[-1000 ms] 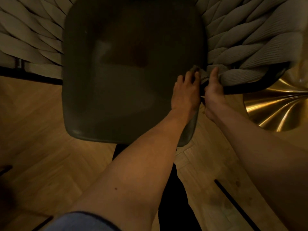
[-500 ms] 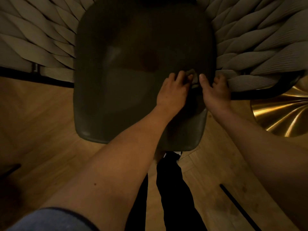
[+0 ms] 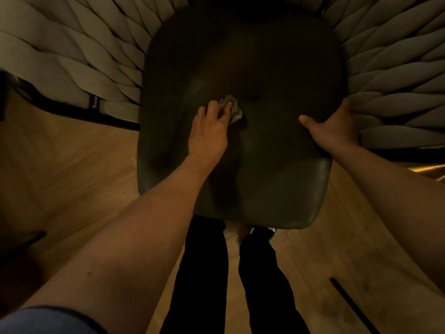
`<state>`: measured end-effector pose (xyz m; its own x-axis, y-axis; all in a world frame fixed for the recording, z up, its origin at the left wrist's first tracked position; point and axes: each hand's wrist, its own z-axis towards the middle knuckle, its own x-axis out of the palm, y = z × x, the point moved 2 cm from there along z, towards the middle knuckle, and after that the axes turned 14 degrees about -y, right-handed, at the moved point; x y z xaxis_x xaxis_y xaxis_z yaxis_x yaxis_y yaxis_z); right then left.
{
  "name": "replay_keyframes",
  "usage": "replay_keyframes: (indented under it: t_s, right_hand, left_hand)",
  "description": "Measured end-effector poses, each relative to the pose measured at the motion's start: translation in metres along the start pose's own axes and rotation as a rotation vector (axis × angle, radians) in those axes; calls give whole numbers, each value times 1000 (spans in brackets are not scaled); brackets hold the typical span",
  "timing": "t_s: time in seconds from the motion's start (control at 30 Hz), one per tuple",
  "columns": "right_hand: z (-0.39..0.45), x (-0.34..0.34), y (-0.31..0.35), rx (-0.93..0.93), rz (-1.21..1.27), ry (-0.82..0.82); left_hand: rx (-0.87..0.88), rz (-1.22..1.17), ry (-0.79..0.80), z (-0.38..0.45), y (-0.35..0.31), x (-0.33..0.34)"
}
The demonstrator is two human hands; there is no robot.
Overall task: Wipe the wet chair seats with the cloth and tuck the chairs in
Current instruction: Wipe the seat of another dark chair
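While left hand (image 3: 210, 131) presses cloth (image 3: 234, 109) mid-seat, right hand (image 3: 333, 126) grips seat (image 3: 265, 68) edge.

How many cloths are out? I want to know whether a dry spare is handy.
1: a small grey cloth under the left hand mid-seat on the dark cushioned chair seat. Others may lie outside the view.

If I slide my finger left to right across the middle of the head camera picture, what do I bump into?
Woven chair side → left hand → cloth → bare dark seat → right hand → woven chair side again.
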<state>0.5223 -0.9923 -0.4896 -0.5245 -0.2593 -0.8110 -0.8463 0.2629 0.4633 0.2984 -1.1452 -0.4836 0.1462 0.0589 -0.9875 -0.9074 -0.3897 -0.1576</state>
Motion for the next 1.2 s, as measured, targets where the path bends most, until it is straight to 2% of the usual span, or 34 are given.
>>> replay_keyframes:
  t_s: [0.2, 0.47, 0.57, 0.67, 0.77, 0.9, 1.03, 1.2]
  right_hand:
    - [2, 2, -2, -13, -15, -20]
    - [2, 3, 0, -1, -52, -36]
    - [3, 3, 0, 2, -55, -29]
    - [3, 2, -4, 19, -9, -19]
    - [2, -1, -5, 46, 35, -15]
    - [0, -11, -2, 187, 190, -39]
    - [-3, -12, 1, 269, 238, -34]
    - [2, -13, -1, 372, 377, -38]
  left_hand:
    - [-56, 12, -30, -1, 41, -6]
    - [-265, -51, -117, -3, 105, -17]
    - [-320, 44, -156, -1, 121, -24]
    - [-364, 10, -116, -3, 138, -19]
    - [-519, -14, -172, 4, 150, -17]
    - [-634, -57, -184, 13, 137, -17]
    - [-641, -108, -173, 18, 129, -14]
    - [-557, -122, -187, 21, 119, -10]
